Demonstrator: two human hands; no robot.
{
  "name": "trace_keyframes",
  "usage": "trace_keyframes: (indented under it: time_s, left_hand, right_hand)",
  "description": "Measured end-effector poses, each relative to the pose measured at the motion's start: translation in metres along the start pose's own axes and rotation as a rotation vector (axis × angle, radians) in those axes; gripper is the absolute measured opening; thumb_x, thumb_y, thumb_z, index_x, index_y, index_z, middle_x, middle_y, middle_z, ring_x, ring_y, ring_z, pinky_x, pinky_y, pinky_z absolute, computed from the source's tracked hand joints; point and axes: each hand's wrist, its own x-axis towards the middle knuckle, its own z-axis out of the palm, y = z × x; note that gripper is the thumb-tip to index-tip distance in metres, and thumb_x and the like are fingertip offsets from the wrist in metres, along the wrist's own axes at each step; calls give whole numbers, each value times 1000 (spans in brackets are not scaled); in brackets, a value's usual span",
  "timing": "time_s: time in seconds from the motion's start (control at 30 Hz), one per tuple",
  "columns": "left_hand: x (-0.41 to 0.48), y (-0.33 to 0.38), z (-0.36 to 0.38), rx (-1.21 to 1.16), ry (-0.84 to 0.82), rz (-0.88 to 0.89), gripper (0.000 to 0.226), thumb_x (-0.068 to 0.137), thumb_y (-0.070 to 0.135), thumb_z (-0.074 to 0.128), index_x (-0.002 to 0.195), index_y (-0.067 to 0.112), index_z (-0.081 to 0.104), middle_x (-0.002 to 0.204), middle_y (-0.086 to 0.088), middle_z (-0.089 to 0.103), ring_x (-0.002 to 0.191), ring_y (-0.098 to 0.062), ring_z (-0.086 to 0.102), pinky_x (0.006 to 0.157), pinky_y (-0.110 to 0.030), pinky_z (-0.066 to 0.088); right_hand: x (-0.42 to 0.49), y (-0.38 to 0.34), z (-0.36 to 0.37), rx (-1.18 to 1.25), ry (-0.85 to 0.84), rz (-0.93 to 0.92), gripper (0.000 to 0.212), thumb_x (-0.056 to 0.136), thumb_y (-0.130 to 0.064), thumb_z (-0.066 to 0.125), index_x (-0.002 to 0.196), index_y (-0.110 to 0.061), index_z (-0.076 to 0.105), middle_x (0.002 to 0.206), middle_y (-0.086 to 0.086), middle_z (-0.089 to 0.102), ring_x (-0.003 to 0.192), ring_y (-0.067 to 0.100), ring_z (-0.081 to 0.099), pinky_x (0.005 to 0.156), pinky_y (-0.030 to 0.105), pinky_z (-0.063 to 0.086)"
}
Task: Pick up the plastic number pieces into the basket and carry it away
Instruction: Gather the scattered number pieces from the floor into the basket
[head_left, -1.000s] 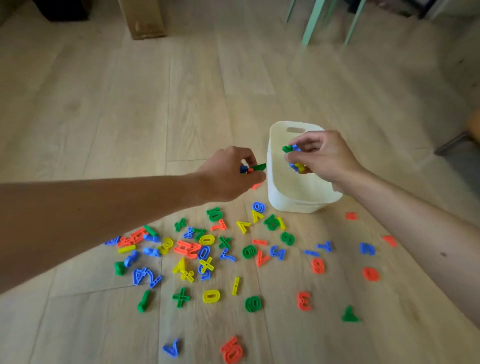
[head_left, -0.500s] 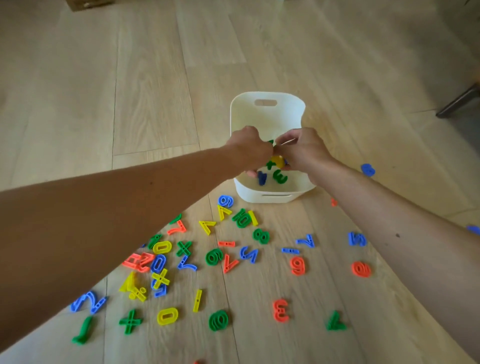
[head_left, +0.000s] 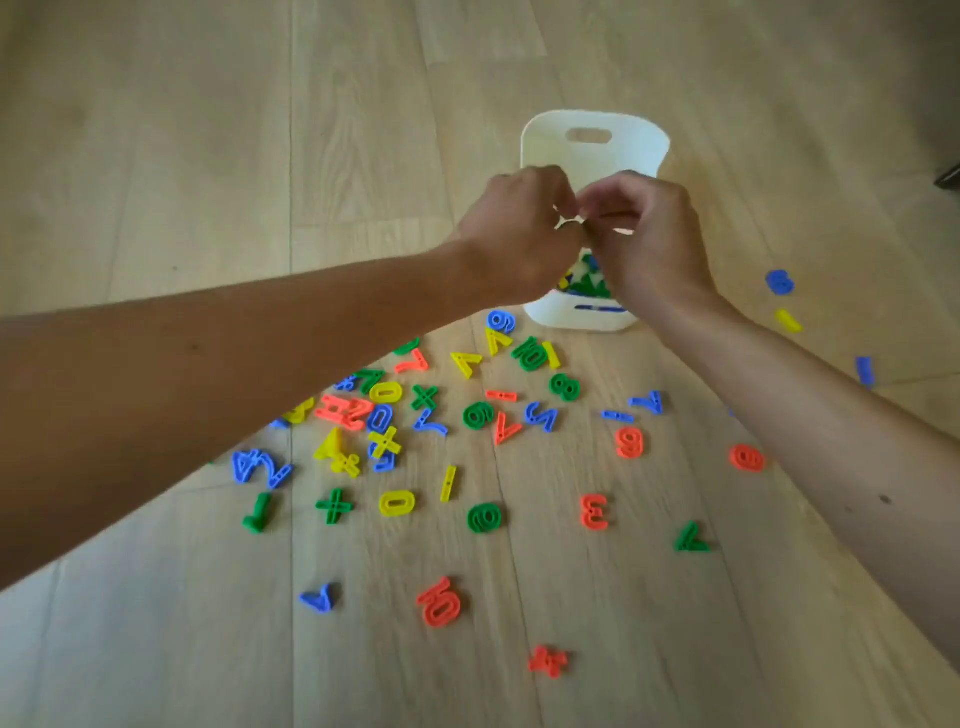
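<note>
left hand (head_left: 519, 236), right hand (head_left: 654, 244) over basket (head_left: 592, 122), number pieces (head_left: 478, 415) beside

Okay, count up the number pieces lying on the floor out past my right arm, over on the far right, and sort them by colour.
Blue pieces: 2
Yellow piece: 1
Total: 3
</note>
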Motion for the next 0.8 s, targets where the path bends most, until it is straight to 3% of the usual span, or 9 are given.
trace_keyframes:
  time_s: [0.1, 0.27, 0.37, 0.47, 0.53, 0.67, 0.8]
  left_hand:
    - [-68, -18, -10, -66, -1, 42, 37, 79, 30, 54, 106, 7, 65, 108, -6, 70, 101, -25, 65, 85, -35, 50]
    - [-201, -68, 3, -90, -119, 62, 32, 79, 19, 54, 104, 3, 64, 104, -7, 68, 92, -20, 65, 73, -21, 49]
    - [-273, -96, 20, -139, -191, 44, 27, 80, 12, 58, 104, 1, 63, 102, -10, 65, 89, -22, 63, 72, -26, 50]
    - [-342, -116, 41, -54, -318, 114, 25, 84, 16, 61, 108, 8, 61, 104, -6, 60, 92, -20, 59, 76, -30, 50]
    - [-385, -121, 57, 47, -434, 235, 29, 87, 26, 62, 113, 14, 59, 109, -3, 57, 99, -21, 56, 81, -34, 51]
    - [-449, -118, 87, 285, -642, 708, 41, 85, 40, 64, 120, 20, 55, 116, -4, 56, 102, -22, 53, 80, -34, 51]
    - [-477, -125, 113, 297, -749, 995, 24, 87, 19, 65, 110, 19, 61, 117, -5, 59, 105, -24, 54, 84, -34, 52]
  right_hand:
    - [-66, -16, 21, 106, -54, -70, 28, 74, -6, 53, 95, -15, 69, 94, -2, 74, 88, 14, 70, 80, 29, 57]
    - [-192, -8, 59, 174, -221, -26, 25, 80, -2, 57, 101, -11, 67, 98, 4, 73, 88, 15, 70, 78, 34, 58]
    - [-258, 1, 69, 167, -352, 29, 27, 82, -2, 60, 102, -18, 65, 101, 3, 69, 86, 10, 67, 76, 33, 57]
    - [-317, 15, 70, 123, -518, -20, 25, 82, -2, 63, 105, -12, 66, 102, 6, 64, 86, 15, 66, 76, 33, 57]
    - [-344, 23, 69, 76, -633, -70, 27, 82, -2, 65, 107, -11, 67, 100, 1, 61, 86, 16, 64, 75, 36, 55]
    - [-366, 32, 69, 38, -725, -147, 27, 82, -2, 67, 107, -10, 67, 94, -6, 55, 84, 13, 61, 75, 37, 53]
    - [-361, 29, 74, 47, -703, -151, 25, 82, -1, 66, 106, -9, 67, 95, -5, 56, 84, 13, 61, 77, 37, 52]
